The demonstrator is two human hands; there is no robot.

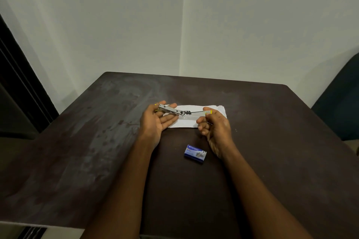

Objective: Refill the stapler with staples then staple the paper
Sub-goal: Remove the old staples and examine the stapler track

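Observation:
A small metal stapler (175, 111) with yellow ends is swung fully open, stretched out almost flat between both hands, just above a folded white paper (184, 123) on the dark table. My left hand (155, 120) cradles the stapler's magazine half, fingers partly spread under it. My right hand (214, 124) pinches the yellow tip of the other half between thumb and forefinger. A blue box of staples (194, 154) lies on the table nearer to me, between my forearms, apart from both hands.
The dark brown table (272, 141) has smudged, dusty patches on its left part. A tiny loose staple (236, 130) lies right of my right hand. A dark chair (342, 103) stands at the right edge. White walls meet in a corner behind.

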